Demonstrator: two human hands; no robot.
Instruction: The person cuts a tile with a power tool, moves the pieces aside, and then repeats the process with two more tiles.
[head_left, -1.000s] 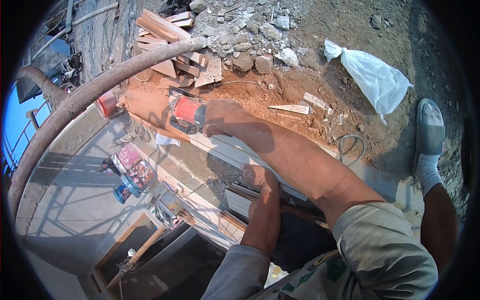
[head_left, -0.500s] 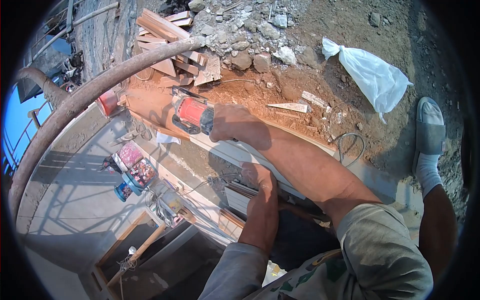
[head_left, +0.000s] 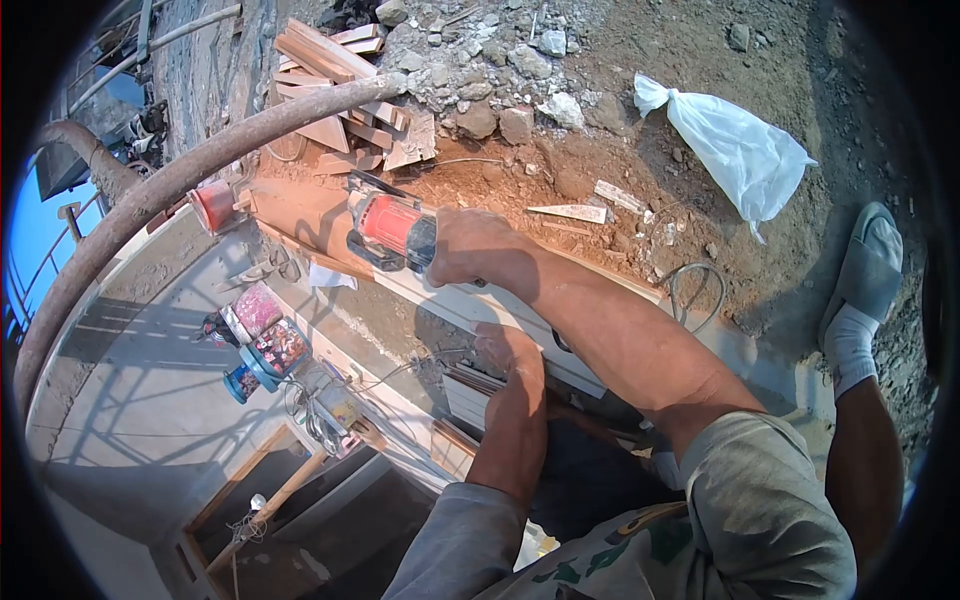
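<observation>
From where I watch, the main change over the last second is that the red power tool (head_left: 393, 230) has slid a little way along the long pale plank (head_left: 445, 298), back toward the body. It has left more of the plank's far end bare under reddish dust. I read that as the pass along the plank moving on steadily. The right hand (head_left: 478, 250) is closed tight around the rear of the tool, with the forearm stretched out over the plank, and the tool's body sits just beyond the knuckles, touching the wood. The left hand (head_left: 507, 350) has barely shifted. It rests at the plank's near edge, beside a stack of thin boards (head_left: 470, 395). Its fingers are hidden from me, so I cannot tell whether it grips or only presses down. The foot in a grey sandal (head_left: 868, 275), well off to the right, has tipped up on its toes. A white plastic bag (head_left: 735, 150) lies on the dirt beyond the plank.
</observation>
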